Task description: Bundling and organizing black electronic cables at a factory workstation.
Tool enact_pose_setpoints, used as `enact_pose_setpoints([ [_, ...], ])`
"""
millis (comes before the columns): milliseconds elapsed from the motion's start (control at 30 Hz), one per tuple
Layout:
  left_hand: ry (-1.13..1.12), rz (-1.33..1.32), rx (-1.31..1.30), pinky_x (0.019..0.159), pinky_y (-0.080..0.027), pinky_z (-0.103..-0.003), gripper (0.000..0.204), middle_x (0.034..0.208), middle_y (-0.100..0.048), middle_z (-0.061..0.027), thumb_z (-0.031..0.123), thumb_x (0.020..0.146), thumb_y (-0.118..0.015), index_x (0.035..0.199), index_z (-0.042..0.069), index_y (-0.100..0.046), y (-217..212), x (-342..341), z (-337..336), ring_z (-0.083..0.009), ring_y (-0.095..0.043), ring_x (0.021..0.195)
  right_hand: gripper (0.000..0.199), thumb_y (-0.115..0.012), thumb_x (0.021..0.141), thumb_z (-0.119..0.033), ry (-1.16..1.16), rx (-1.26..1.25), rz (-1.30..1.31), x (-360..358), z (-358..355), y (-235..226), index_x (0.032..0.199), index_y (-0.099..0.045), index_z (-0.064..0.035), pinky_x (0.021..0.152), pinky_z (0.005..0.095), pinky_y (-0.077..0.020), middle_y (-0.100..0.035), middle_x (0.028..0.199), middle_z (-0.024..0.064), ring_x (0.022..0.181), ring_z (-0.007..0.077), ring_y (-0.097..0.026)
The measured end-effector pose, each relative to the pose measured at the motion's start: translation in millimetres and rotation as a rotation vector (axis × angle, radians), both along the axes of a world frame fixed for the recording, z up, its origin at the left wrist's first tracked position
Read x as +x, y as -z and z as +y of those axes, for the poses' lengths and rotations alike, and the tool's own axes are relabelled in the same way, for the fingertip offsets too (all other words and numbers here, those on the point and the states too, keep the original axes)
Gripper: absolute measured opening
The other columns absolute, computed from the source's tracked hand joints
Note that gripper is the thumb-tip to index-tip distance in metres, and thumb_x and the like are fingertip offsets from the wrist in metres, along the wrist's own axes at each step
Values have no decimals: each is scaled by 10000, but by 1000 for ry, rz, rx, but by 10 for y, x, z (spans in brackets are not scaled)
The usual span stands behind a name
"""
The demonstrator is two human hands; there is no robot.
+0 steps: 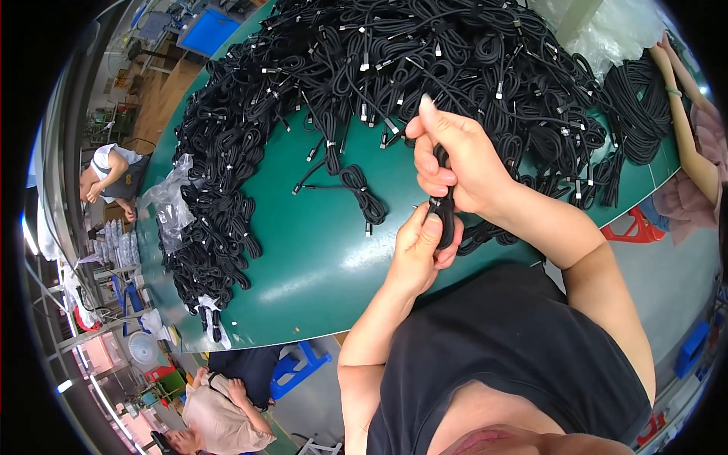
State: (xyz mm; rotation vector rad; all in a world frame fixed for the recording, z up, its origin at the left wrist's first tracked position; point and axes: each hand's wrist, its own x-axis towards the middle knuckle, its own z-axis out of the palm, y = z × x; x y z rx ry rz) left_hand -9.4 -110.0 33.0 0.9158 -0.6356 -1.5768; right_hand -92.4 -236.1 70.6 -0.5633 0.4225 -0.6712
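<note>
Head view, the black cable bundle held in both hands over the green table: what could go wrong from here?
1. The cable bundle is pinched only at its ends by the left hand and right hand; its loops could slip loose.
2. It hangs near the table edge, so a drop might land on the floor.
3. The cable heap lies just behind; loose ends could snag there.

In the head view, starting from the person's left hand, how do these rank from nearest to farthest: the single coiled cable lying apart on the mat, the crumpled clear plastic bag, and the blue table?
From the left hand:
1. Single coiled cable, just up and left on the green mat.
2. Crumpled clear plastic bag, at the mat's left edge.
3. Blue table, far off at top left.
</note>
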Motion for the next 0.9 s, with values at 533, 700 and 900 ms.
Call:
enact_pose_setpoints([
  [533, -28, -207, -35, 503, -439, -232, 193, 804, -578, -106, 123, 938, -421, 1035, -33, -479, 136, 64, 145, -122, -526, 557, 386, -373, 959, -331, 91, -185, 18, -28, 133, 73, 868, -519, 14, 468, 251, -402, -480, 592, 44, 479, 110, -439],
  [700, -99, -76, 33, 494, -454, -256, 306, 896, -614, -180, 178, 898, -518, 1139, -5, -473, 201, 347, 323, -153, -563, 587, 399, -393, 952, -317, 140, -947, 343, -224, 217, 69, 1145, -477, 21, 767, 283, -442, -541, 929, 94, 839, 165, -538],
  [900, -579, 653, -259, 597, -479, -216, 607, 1156, -478, -304, 296, 905, -495, 1286, -109, -253, 122, 1324, 523, -151, -526, 730, 284, -601, 819, -105, 942, -1521, 885, -1133, -220, -290, 1072, -545, 11, 837, 306, -430, -559, 1011, 128, 941, 232, -545],
])
